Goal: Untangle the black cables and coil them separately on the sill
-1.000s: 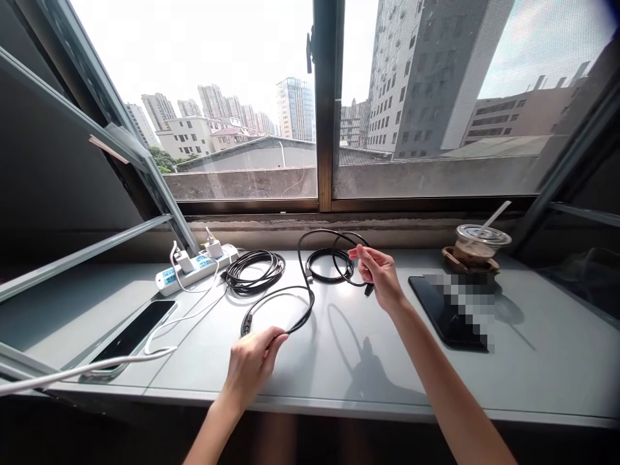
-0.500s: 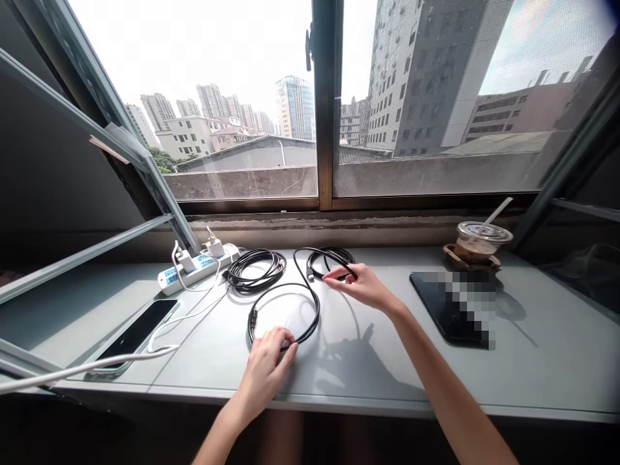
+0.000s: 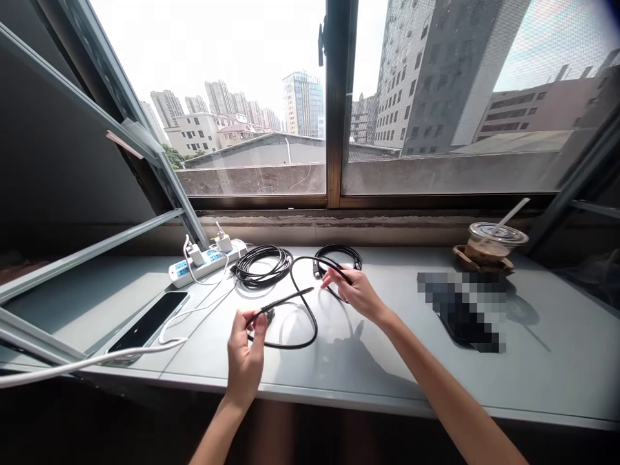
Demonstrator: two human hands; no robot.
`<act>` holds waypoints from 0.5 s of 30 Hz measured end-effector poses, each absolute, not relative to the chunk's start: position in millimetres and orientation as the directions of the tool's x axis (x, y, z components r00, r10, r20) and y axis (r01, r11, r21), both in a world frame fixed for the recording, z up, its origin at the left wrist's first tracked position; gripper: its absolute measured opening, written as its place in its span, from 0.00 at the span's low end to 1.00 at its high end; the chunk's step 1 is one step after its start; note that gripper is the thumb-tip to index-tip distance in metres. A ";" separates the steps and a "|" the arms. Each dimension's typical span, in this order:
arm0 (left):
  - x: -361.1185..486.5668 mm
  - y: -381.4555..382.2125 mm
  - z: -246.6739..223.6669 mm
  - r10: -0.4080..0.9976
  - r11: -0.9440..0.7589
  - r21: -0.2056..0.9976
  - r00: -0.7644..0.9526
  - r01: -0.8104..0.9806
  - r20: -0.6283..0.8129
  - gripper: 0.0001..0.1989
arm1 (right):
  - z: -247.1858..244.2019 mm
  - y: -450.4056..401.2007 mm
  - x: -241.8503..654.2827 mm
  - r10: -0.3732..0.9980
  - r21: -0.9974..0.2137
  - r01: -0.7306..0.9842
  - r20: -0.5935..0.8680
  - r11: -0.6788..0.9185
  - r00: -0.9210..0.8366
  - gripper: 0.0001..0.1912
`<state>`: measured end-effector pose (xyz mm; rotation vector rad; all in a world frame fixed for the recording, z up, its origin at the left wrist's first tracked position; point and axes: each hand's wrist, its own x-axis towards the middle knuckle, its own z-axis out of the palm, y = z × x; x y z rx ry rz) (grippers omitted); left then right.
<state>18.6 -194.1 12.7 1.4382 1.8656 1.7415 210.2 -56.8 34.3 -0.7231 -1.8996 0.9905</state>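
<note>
A black cable (image 3: pixel 316 321) with a dark connector (image 3: pixel 270 316) lies in a loose loop on the grey desk. My left hand (image 3: pixel 247 345) grips it near the connector, thumb and fingers closed on the looped part, slightly above the desk. Farther back and to the right, my right hand (image 3: pixel 356 289) pinches another stretch of the same cable, which arches over between the hands. Just behind my right hand rests a coiled black cable (image 3: pixel 339 250); whether it joins the held one I cannot tell. Left of that sits another coiled black cable (image 3: pixel 264 266).
At left, a white power strip (image 3: pixel 209 261) holds plugs with white cords, and a phone (image 3: pixel 148 323) lies in front. To the right are a partly blurred black tablet (image 3: pixel 458 332) and a drink cup (image 3: pixel 496 240) in a brown carrier. A metal frame (image 3: pixel 140 152) stands at left.
My left hand has lifted off the desk and moved left, taking hold of the cable near its connector. The loop has been pulled out of its round shape. My right hand still pinches the cable.
</note>
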 end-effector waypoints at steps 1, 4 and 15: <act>17.0 -194.7 15.4 0.726 -0.191 0.880 -0.540 0.436 0.425 0.18 | 37.5 -55.5 213.5 0.781 -0.872 0.033 0.419 0.488 -0.462 0.28; 18.6 -196.9 19.8 0.747 -0.245 0.885 -0.506 0.395 0.432 0.18 | 45.6 -56.8 220.0 0.744 -0.890 -0.047 0.408 0.454 -0.529 0.23; 32.2 -185.0 16.0 0.773 -0.218 0.774 -0.379 0.594 0.508 0.17 | 49.4 -70.4 217.7 0.647 -0.945 -0.140 0.305 0.295 -0.699 0.19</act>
